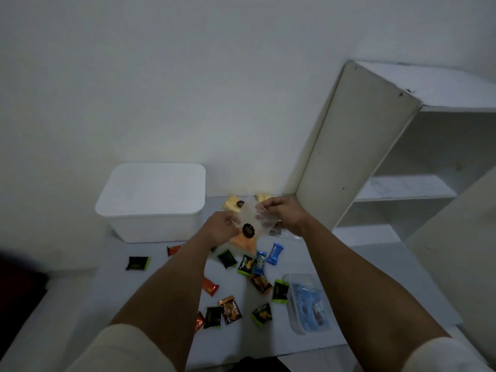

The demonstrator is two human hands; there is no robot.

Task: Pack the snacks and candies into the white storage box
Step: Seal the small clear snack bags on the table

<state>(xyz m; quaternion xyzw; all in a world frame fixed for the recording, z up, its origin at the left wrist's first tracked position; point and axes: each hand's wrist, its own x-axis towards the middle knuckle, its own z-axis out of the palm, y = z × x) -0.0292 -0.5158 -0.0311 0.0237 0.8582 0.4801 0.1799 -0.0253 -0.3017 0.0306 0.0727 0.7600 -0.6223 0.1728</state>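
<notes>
A white storage box (126, 224) stands at the back left, its lid on top. Both hands hold one clear snack bag (251, 224) with a black round label and orange pieces inside, raised just right of the box. My left hand (218, 228) grips its left edge. My right hand (280, 213) pinches its upper right corner. Behind it lies another clear bag of yellow snacks (233, 204). Several small wrapped candies are scattered on the white surface: blue ones (275, 253), black-and-green ones (138, 263), red-orange ones (210, 285).
A clear plastic container with blue packets (308, 302) lies at the right front. A white open cabinet with shelves (402, 187) stands to the right, its door (346, 151) swung open near the bags. A wall is close behind the box.
</notes>
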